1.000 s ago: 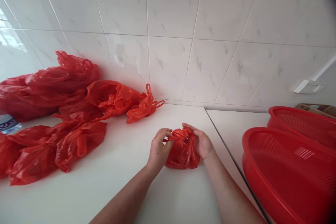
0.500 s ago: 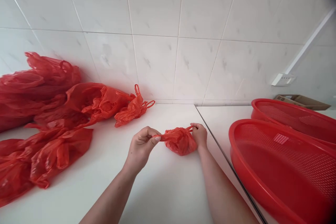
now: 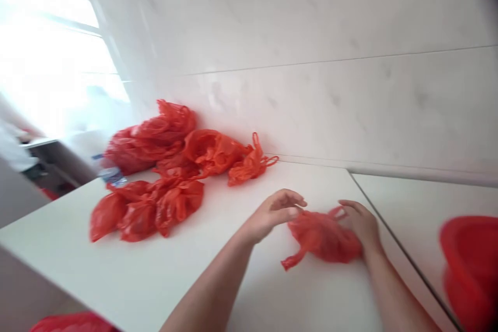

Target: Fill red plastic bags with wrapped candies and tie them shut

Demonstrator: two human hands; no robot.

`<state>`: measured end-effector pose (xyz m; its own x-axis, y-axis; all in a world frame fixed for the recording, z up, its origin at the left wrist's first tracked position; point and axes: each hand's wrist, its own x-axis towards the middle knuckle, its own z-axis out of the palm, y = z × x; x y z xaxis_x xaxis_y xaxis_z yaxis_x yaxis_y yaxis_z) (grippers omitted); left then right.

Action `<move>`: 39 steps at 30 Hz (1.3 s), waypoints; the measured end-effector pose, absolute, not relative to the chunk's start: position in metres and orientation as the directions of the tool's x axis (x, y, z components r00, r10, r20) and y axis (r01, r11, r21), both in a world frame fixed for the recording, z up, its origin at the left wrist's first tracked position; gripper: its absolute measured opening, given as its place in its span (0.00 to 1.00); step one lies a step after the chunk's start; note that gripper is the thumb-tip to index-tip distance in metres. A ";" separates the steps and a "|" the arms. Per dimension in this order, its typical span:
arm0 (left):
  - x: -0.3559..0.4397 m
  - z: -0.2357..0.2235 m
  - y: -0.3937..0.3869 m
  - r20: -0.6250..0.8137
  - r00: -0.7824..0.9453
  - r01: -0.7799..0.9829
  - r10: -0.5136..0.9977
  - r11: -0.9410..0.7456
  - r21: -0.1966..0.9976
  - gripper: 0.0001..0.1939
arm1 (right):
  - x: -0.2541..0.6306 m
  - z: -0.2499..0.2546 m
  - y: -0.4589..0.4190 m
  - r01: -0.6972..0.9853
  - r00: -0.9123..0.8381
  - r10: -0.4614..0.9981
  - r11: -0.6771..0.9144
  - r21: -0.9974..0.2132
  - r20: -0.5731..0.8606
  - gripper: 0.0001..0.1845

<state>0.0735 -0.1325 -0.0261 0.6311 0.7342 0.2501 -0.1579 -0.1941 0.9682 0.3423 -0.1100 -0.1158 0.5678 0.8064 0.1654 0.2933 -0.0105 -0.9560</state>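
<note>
A red plastic bag (image 3: 322, 238), bunched up and slightly blurred, rests on the white table between my hands. One of its handles sticks out toward me at the lower left, and another loops up near my right fingers. My left hand (image 3: 274, 214) hovers at the bag's upper left, thumb and fingers apart with nothing between them. Along the bag's right side lies my right hand (image 3: 364, 225), its fingers loosely stretched over the edge and not closed on the handle. Whatever is inside the bag cannot be seen.
Several tied red bags (image 3: 140, 218) and a heap of crumpled red bags (image 3: 151, 137) occupy the left of the white table (image 3: 233, 249). A red plastic basket (image 3: 472, 270) stands at right, past the table seam. Behind is a tiled wall (image 3: 311, 98); a bright window is at left.
Both hands have let go of the bag's handles; the left fingers have opened and the handle now lies toward me. The view has swung left, showing the window and table edge.
</note>
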 end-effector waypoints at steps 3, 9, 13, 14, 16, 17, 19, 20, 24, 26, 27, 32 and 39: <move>0.094 -0.036 -0.131 0.187 0.444 0.203 0.876 -0.302 0.932 0.25 | 0.348 -0.123 -0.104 0.355 0.575 0.809 -0.116 -0.928 0.119 0.19; 0.118 -0.067 -0.136 0.278 0.668 0.459 0.690 -0.676 0.576 0.49 | 0.354 -0.127 -0.103 0.462 0.580 0.811 -0.258 -0.849 0.069 0.16; 0.100 -0.064 -0.129 0.122 0.652 0.605 0.749 -0.610 0.511 0.28 | 0.351 -0.122 -0.106 0.477 0.559 0.829 -0.297 -0.827 0.025 0.14; 0.092 -0.060 -0.127 0.126 0.622 0.631 0.773 -0.590 0.504 0.21 | 0.350 -0.120 -0.107 0.491 0.557 0.830 -0.308 -0.815 0.021 0.14; 0.070 -0.050 -0.125 0.201 0.562 0.644 0.802 -0.577 0.503 0.14 | 0.347 -0.118 -0.109 0.512 0.567 0.824 -0.346 -0.786 0.006 0.15; 0.058 -0.045 -0.125 0.252 0.526 0.645 0.812 -0.574 0.504 0.13 | 0.346 -0.117 -0.110 0.514 0.573 0.820 -0.364 -0.777 -0.006 0.15; 0.030 -0.034 -0.125 0.355 0.429 0.662 0.831 -0.556 0.503 0.15 | 0.344 -0.116 -0.111 0.510 0.582 0.813 -0.392 -0.766 -0.028 0.15; 0.014 -0.029 -0.124 0.391 0.380 0.677 0.838 -0.540 0.501 0.16 | 0.343 -0.116 -0.111 0.515 0.581 0.813 -0.393 -0.762 -0.028 0.15; -0.056 -0.006 -0.116 0.566 0.072 0.774 0.821 -0.404 0.488 0.20 | 0.340 -0.121 -0.108 0.558 0.551 0.834 -0.354 -0.751 0.016 0.16; -0.092 0.004 -0.108 0.642 -0.098 0.819 0.761 -0.305 0.486 0.20 | 0.339 -0.122 -0.107 0.572 0.540 0.842 -0.349 -0.742 0.020 0.17; -0.110 0.009 -0.104 0.670 -0.169 0.837 0.723 -0.254 0.485 0.20 | 0.339 -0.123 -0.106 0.575 0.536 0.844 -0.345 -0.742 0.023 0.17; -0.162 0.009 -0.091 0.714 -0.360 0.881 0.600 -0.034 0.472 0.22 | 0.337 -0.122 -0.107 0.578 0.525 0.850 -0.308 -0.756 0.054 0.17; -0.099 -0.017 -0.063 0.710 -0.076 0.939 0.700 -0.189 0.286 0.24 | 0.338 -0.128 -0.104 0.597 0.505 0.854 -0.243 -0.765 0.123 0.17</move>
